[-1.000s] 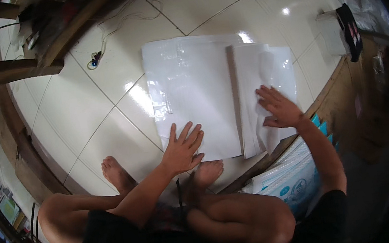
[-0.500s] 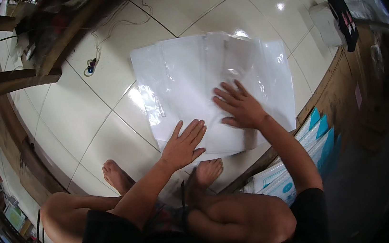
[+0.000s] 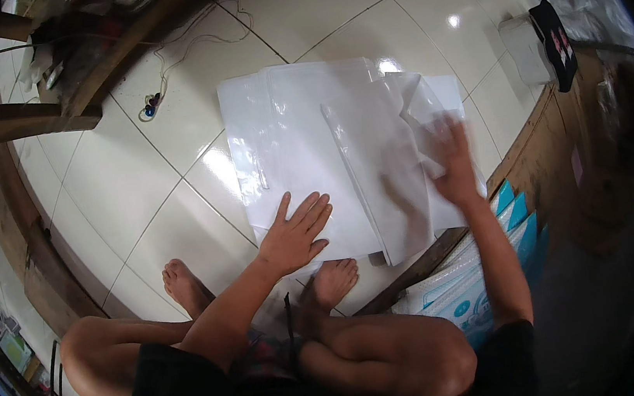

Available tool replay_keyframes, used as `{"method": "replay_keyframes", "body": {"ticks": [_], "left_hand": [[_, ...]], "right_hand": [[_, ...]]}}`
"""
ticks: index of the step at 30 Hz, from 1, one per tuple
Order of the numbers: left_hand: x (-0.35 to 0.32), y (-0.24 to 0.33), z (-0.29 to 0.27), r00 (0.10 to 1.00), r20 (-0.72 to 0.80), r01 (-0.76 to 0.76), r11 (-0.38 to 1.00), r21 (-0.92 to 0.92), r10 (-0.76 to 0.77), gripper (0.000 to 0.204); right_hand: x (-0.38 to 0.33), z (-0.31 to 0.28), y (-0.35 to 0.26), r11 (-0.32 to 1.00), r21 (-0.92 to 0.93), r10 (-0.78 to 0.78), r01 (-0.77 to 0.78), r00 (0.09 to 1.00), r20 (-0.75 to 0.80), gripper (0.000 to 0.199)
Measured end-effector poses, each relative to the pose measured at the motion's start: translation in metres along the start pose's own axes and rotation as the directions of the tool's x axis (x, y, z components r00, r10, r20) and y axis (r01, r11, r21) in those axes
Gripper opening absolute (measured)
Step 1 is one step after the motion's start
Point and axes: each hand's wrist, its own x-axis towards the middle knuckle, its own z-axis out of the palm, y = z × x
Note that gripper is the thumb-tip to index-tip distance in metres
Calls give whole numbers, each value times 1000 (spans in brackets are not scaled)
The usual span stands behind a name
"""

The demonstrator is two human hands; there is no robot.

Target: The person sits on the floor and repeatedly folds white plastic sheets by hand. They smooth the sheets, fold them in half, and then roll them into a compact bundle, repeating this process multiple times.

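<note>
White, glossy plastic sheets or bags [image 3: 294, 130] lie in a flat, overlapping pile on the floor in front of me. My left hand [image 3: 295, 233] rests flat on the pile's near left part, fingers spread and holding nothing. Over the right part, my right hand [image 3: 455, 163] is smeared by motion, at the edge of a loose, translucent plastic piece [image 3: 375, 160]. That piece lies slanted over the pile, its far right corner creased and folded beside the hand. Whether the right fingers pinch it cannot be made out.
Glossy tiles [image 3: 151, 185] surround the pile. Blue-and-white bubble-wrap packages [image 3: 461, 295] stand at my right beside a wooden plank [image 3: 518, 147]. A pale container with a black cover [image 3: 527, 49] sits at the far right. A thin cord [image 3: 162, 75] lies near wooden beams at the left.
My right hand has swept right from the pile's middle. The upper plastic piece has shifted right and toward me, creasing at its far right. My left hand has stayed nearly in place.
</note>
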Motion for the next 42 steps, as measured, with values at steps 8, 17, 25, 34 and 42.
{"method": "replay_keyframes", "body": {"ticks": [8, 17, 25, 34, 42], "left_hand": [[-2, 0, 4, 999, 33, -4, 1000, -13, 4, 66], [1, -6, 2, 999, 27, -19, 1000, -10, 20, 66], [0, -5, 5, 1000, 26, -13, 999, -48, 14, 66], [-20, -15, 12, 997, -46, 62, 987, -150, -70, 65], [-32, -19, 15, 997, -4, 74, 993, -88, -75, 58]], "right_hand": [[13, 60, -50, 953, -36, -268, 302, 890, 370, 89], [-69, 44, 98, 913, -360, -103, 190, 963, 249, 66], [-94, -24, 134, 653, -271, 654, -707, 707, -269, 47], [44, 79, -137, 916, 195, -376, 350, 919, 120, 60], [64, 114, -140, 781, 198, -624, 593, 755, 200, 72]]}}
